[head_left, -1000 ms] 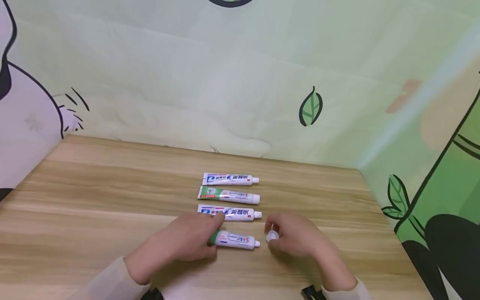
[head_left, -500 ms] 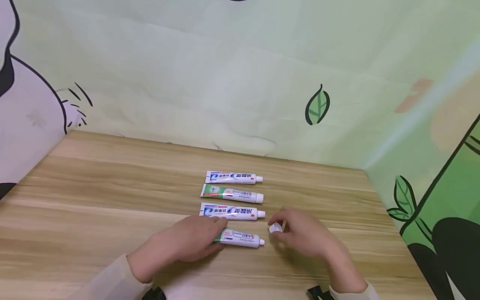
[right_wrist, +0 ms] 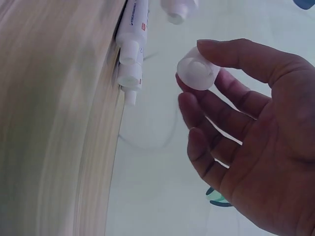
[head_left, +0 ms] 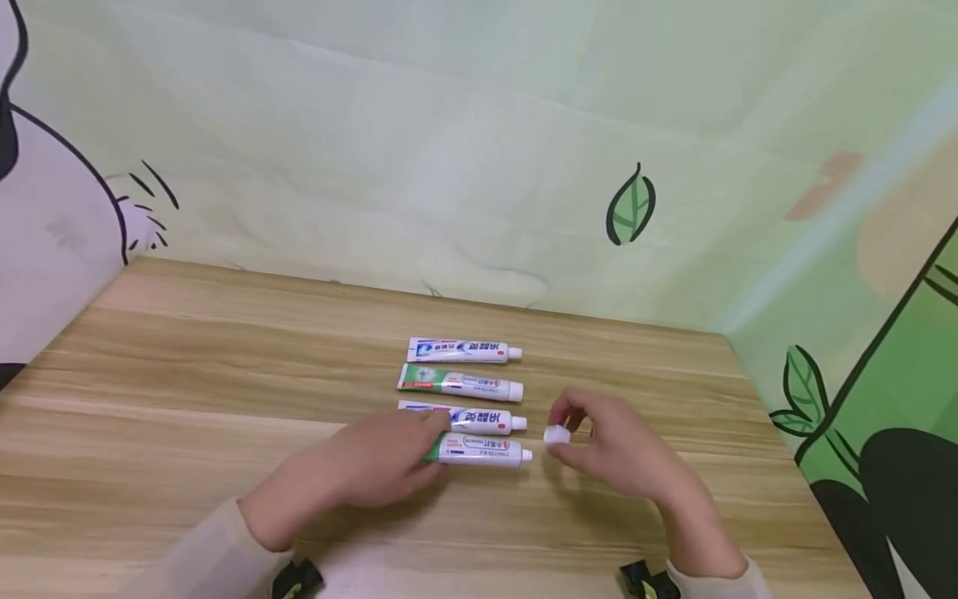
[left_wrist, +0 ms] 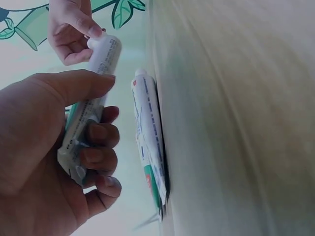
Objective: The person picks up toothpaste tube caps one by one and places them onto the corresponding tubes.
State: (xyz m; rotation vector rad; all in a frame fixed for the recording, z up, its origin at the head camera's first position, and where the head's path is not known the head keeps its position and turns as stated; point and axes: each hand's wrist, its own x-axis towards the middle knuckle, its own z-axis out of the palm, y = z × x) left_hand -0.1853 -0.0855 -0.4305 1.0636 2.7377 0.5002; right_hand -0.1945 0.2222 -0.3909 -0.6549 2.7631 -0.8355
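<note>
My left hand (head_left: 382, 456) grips a green-and-white toothpaste tube (head_left: 482, 450) by its tail half, thumb on one side and curled fingers on the other. The tube's narrow nozzle (head_left: 527, 456) is bare and points right. In the left wrist view the held tube (left_wrist: 105, 54) is raised off the table. My right hand (head_left: 617, 445) pinches a white cap (head_left: 557, 435) between thumb and fingertips, just right of the nozzle. The cap's hollow end (right_wrist: 197, 71) shows in the right wrist view. A blue-and-white toothpaste tube (head_left: 486, 420) lies just behind the held one, partly hidden by my left hand.
Farther back on the wooden table (head_left: 224, 358) lie another green-and-white tube (head_left: 479, 385) and another blue-and-white tube (head_left: 467, 350), both capped and pointing right. A printed cloth backdrop (head_left: 449, 166) rises along the table's far edge and sides.
My left hand has lifted the held tube and brought it closer to the tube behind. My right hand has risen and moved back with the cap, tilting it.
</note>
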